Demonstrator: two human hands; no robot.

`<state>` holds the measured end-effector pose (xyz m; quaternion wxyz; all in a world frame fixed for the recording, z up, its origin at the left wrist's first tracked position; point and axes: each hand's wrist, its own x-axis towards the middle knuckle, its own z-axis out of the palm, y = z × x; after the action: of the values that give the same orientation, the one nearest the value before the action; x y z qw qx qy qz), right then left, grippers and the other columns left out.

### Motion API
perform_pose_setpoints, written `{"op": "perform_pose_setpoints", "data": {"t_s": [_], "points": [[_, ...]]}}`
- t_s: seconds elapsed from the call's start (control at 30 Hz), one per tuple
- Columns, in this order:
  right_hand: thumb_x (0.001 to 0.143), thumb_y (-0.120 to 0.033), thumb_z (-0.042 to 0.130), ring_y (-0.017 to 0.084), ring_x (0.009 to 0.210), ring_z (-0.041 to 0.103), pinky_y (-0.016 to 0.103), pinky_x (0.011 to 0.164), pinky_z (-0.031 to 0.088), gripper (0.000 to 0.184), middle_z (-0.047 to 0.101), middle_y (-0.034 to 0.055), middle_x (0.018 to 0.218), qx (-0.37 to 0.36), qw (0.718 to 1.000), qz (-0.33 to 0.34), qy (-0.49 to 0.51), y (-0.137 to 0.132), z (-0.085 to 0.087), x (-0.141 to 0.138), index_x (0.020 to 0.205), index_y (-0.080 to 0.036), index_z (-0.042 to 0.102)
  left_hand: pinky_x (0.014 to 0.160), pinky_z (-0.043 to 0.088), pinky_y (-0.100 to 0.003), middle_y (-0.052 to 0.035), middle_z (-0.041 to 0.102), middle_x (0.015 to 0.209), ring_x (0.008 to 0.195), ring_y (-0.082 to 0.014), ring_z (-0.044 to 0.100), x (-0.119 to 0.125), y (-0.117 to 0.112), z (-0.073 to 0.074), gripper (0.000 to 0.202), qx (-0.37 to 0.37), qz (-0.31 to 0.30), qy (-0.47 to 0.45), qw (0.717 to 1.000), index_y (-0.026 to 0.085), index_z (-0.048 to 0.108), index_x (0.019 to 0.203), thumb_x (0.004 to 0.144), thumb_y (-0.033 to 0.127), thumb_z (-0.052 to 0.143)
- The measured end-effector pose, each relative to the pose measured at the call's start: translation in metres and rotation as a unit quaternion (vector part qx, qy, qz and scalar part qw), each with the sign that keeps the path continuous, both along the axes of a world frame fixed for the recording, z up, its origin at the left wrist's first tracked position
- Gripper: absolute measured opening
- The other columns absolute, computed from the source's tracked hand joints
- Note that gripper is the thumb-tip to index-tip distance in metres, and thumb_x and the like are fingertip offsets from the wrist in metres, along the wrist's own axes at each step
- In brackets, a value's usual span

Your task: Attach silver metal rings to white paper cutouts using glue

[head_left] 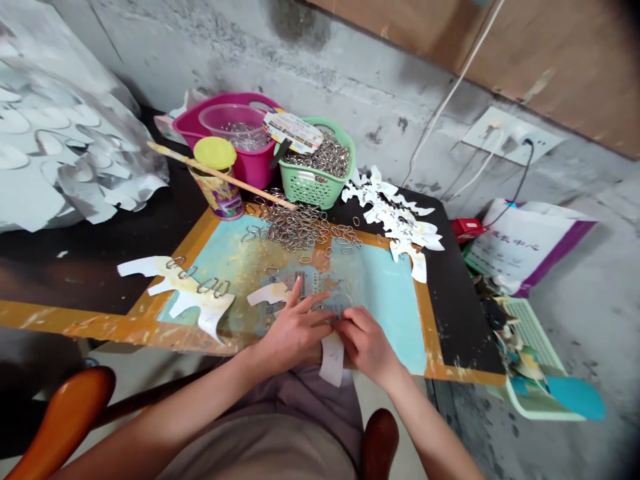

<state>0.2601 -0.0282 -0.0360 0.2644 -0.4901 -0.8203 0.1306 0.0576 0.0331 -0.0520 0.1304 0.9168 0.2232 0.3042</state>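
My left hand (293, 330) and my right hand (367, 343) meet at the near edge of the low table (75, 267). Together they pinch a white paper cut-out (332, 358) that hangs over the edge. A small metal ring seems to sit between the fingertips, but it is too small to be sure. The left index finger points away from me over the blue mat (390, 293). More white cut-outs with rings clipped on them (193, 293) lie to the left. A heap of loose metal rings (300, 227) lies on the mat beyond my hands.
A green basket of rings (317, 167), a pink tub (240, 137) and a yellow-lidded can (217, 177) stand at the back. A pile of white cut-outs (400, 217) lies at the right. A bag (525, 243) and a green tray (535, 367) sit on the floor at the right.
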Motion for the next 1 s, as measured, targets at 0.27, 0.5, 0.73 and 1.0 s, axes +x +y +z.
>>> {"op": "perform_pose_setpoints", "data": {"t_s": [0.27, 0.5, 0.73, 1.0], "points": [[0.096, -0.005, 0.044, 0.023, 0.081, 0.054, 0.036, 0.069, 0.052, 0.025, 0.055, 0.0089, 0.089, 0.047, 0.995, -0.089, -0.018, -0.030, -0.014, -0.012, 0.097, -0.018, 0.066, 0.119, -0.011, -0.070, 0.0016, 0.080, 0.096, 0.129, -0.0308, 0.056, 0.000, -0.001, 0.002, 0.018, -0.069, 0.003, -0.001, 0.998, 0.025, 0.075, 0.088, 0.091, 0.013, 0.062], [0.095, -0.005, 0.047, 0.024, 0.096, 0.058, 0.038, 0.081, 0.055, 0.035, 0.057, 0.0103, 0.105, -0.020, 0.998, -0.044, 0.034, -0.016, -0.005, 0.007, 0.120, -0.022, 0.064, 0.121, -0.005, -0.069, 0.0014, 0.079, 0.103, 0.128, -0.0297, 0.054, -0.001, 0.000, 0.000, 0.023, -0.044, -0.017, 0.009, 0.999, 0.028, 0.076, 0.096, 0.089, 0.011, 0.063], [0.100, -0.008, 0.041, 0.024, 0.080, 0.053, 0.036, 0.067, 0.052, 0.029, 0.062, 0.0096, 0.089, 0.033, 0.996, 0.027, -0.073, -0.012, -0.006, 0.011, 0.109, -0.016, 0.068, 0.121, -0.003, -0.070, 0.0027, 0.079, 0.103, 0.123, -0.0286, 0.057, -0.002, -0.002, 0.004, 0.020, -0.053, -0.003, 0.014, 0.998, 0.027, 0.076, 0.095, 0.090, 0.013, 0.063], [0.099, -0.008, 0.042, 0.025, 0.079, 0.053, 0.039, 0.067, 0.053, 0.032, 0.063, 0.0100, 0.090, 0.018, 0.997, -0.020, -0.077, -0.033, -0.011, 0.010, 0.120, -0.017, 0.065, 0.120, -0.003, -0.072, 0.0001, 0.078, 0.103, 0.113, -0.0274, 0.058, -0.001, -0.002, 0.005, 0.021, -0.007, -0.019, 0.022, 1.000, 0.027, 0.075, 0.101, 0.092, 0.013, 0.062]]}}
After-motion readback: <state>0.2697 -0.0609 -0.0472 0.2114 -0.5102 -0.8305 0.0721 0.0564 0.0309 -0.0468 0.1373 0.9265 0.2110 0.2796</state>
